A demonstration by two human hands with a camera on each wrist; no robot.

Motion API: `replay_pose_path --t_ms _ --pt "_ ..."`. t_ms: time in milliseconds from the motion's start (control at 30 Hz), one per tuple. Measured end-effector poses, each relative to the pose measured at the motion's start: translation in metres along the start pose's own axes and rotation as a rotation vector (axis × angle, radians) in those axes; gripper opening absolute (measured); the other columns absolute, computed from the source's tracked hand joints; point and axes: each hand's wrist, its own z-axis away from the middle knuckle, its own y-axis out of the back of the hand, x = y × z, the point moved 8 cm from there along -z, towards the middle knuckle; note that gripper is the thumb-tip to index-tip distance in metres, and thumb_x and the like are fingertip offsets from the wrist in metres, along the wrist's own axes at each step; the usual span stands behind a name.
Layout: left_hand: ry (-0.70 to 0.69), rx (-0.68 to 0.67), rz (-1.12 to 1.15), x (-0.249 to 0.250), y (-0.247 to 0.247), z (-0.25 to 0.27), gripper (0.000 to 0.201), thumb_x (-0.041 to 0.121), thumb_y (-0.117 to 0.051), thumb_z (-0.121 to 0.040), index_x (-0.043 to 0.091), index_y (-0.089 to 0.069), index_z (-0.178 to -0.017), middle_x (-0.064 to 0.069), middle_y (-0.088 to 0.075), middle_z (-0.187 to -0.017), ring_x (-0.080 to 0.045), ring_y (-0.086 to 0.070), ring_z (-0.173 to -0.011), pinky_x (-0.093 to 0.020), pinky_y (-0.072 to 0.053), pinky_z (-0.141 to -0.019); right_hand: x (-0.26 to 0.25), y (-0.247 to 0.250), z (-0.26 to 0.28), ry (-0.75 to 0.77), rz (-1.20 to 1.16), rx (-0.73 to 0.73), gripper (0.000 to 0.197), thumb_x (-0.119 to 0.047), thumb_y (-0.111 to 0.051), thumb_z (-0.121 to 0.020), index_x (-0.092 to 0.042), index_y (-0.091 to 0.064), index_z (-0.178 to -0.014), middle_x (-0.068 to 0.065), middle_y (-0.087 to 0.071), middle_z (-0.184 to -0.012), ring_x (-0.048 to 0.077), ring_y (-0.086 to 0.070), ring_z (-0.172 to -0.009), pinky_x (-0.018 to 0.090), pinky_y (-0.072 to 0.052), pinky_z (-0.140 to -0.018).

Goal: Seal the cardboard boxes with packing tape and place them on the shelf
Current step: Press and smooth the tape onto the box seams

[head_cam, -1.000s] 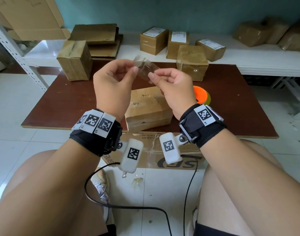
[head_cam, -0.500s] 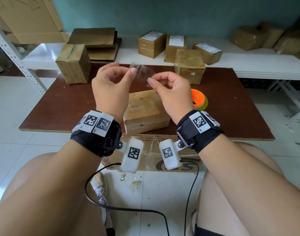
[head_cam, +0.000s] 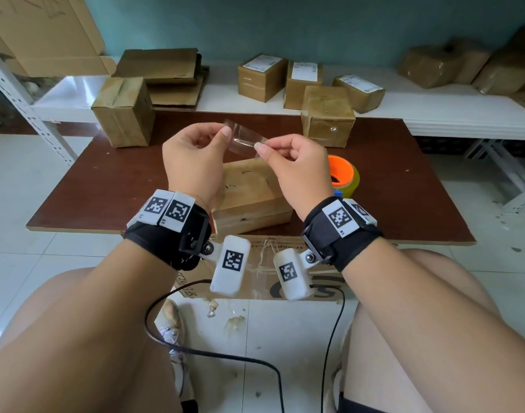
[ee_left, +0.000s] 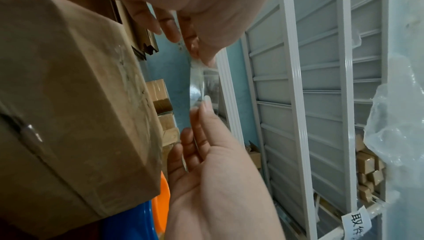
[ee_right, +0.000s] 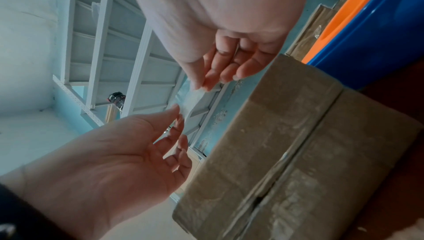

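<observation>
- The left hand [head_cam: 192,162] is raised above the table [head_cam: 106,180], thumb and fingertips pinching one end of a short strip of clear tape [head_cam: 243,140]
- The right hand [head_cam: 297,171] pinches the other end of the same strip between thumb and forefinger, so the tape spans the small gap between the two hands
- From the left wrist view the tape [ee_left: 199,88] hangs as a see-through band between the two sets of fingertips
- Below the hands a cardboard box [head_cam: 249,195] lies on the brown table near its front edge, with a seam running along its top [ee_right: 298,153]
- A tape roll [head_cam: 343,175] with an orange core sits just right of that box, partly hidden by the right hand
- Two more boxes stand at the far side of the table: one at the left [head_cam: 122,111], one at the right [head_cam: 328,116]
- Beyond them a white shelf [head_cam: 434,114] carries three labelled boxes [head_cam: 261,77] and some flattened cardboard [head_cam: 166,73]
</observation>
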Motion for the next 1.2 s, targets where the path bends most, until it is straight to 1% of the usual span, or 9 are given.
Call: replay_pose_path --t_ms 133,233,400,600,700,800,967,1100,1200 --pt "-0.024 0.043 -0.020 0.002 0.004 0.001 0.005 0.027 -0.080 -0.094 0.023 -0.082 -0.092 0.007 -0.079 -0.087 0.000 -0.069 -0.078 -0.019 -0.058 -0.078 -0.003 0.001 -0.001 0.028 -0.016 0.010 0.008 -0.029 -0.081 -0.094 -0.021 -0.081 -0.094 -0.011 -0.078 -0.087 -0.001 -0.068 -0.084 0.009 -0.049 -0.076" --pt "0.003 0.040 -0.025 0.000 0.005 -0.001 0.006 0.030 -0.080 -0.094 0.025 -0.082 -0.092 0.009 -0.080 -0.088 -0.002 -0.073 -0.084 -0.021 -0.059 -0.084 -0.005 0.000 -0.001 0.034 -0.033 0.014 0.006 -0.030 -0.081 -0.094 -0.025 -0.080 -0.091 -0.009 -0.077 -0.082 0.002 -0.064 -0.076 0.015 -0.053 -0.072" --pt "-0.003 0.015 -0.055 0.004 0.005 0.001 0.007 0.030 -0.081 -0.093 0.031 -0.080 -0.086 0.010 -0.080 -0.086 -0.007 -0.075 -0.087 -0.023 -0.060 -0.084 -0.003 0.004 -0.005 0.032 -0.039 0.046 0.007 -0.031 -0.081 -0.094 -0.024 -0.082 -0.094 -0.009 -0.079 -0.088 0.009 -0.072 -0.090 0.025 -0.059 -0.085" --pt "0.059 -0.022 -0.164 -0.001 0.003 0.001 0.014 0.036 -0.076 -0.090 0.027 -0.079 -0.080 0.008 -0.077 -0.077 -0.004 -0.070 -0.077 -0.040 -0.062 -0.091 0.000 0.005 -0.007 0.013 -0.039 0.029 0.010 -0.029 -0.077 -0.097 -0.022 -0.083 -0.101 -0.009 -0.080 -0.094 0.006 -0.072 -0.094 0.018 -0.055 -0.086" --pt "0.044 -0.034 -0.247 0.002 0.002 0.001 0.022 0.047 -0.068 -0.085 0.029 -0.078 -0.078 0.016 -0.075 -0.074 -0.010 -0.073 -0.087 -0.050 -0.055 -0.100 0.001 0.006 -0.008 0.006 -0.022 0.028 0.011 -0.031 -0.077 -0.097 -0.022 -0.082 -0.097 -0.008 -0.078 -0.094 0.001 -0.068 -0.088 0.014 -0.052 -0.081" --pt "0.032 -0.033 -0.282 0.003 0.001 0.002 0.023 0.052 -0.067 -0.085 0.032 -0.076 -0.078 0.018 -0.073 -0.073 -0.012 -0.072 -0.088 -0.054 -0.054 -0.101 0.004 0.006 -0.009 -0.036 -0.035 0.020 0.011 -0.033 -0.078 -0.096 -0.024 -0.081 -0.094 -0.009 -0.074 -0.089 -0.002 -0.063 -0.078 0.017 -0.052 -0.077" --pt "0.037 -0.031 -0.292 0.004 0.001 0.005 0.022 0.051 -0.069 -0.086 0.032 -0.076 -0.078 0.015 -0.074 -0.078 -0.011 -0.071 -0.090 -0.052 -0.056 -0.100 0.004 0.007 -0.009 -0.029 -0.024 0.016 0.012 -0.034 -0.081 -0.094 -0.022 -0.080 -0.094 -0.010 -0.078 -0.089 0.001 -0.069 -0.088 0.014 -0.052 -0.079" --pt "-0.006 -0.029 -0.306 0.008 0.002 0.006 0.015 0.046 -0.073 -0.090 0.037 -0.076 -0.079 0.016 -0.075 -0.077 -0.007 -0.072 -0.086 -0.048 -0.059 -0.094 0.012 0.006 -0.012 -0.054 -0.022 0.036 0.009 -0.031 -0.080 -0.095 -0.023 -0.079 -0.095 -0.003 -0.079 -0.087 0.012 -0.073 -0.086 0.030 -0.060 -0.084" --pt "-0.005 -0.051 -0.318 0.007 0.001 0.007 0.014 0.045 -0.074 -0.089 0.038 -0.077 -0.078 0.017 -0.076 -0.075 -0.008 -0.074 -0.085 -0.048 -0.060 -0.093 0.012 0.006 -0.014 -0.063 -0.021 0.042 0.005 -0.029 -0.079 -0.096 -0.028 -0.078 -0.092 -0.003 -0.079 -0.086 0.012 -0.073 -0.084 0.031 -0.062 -0.085"
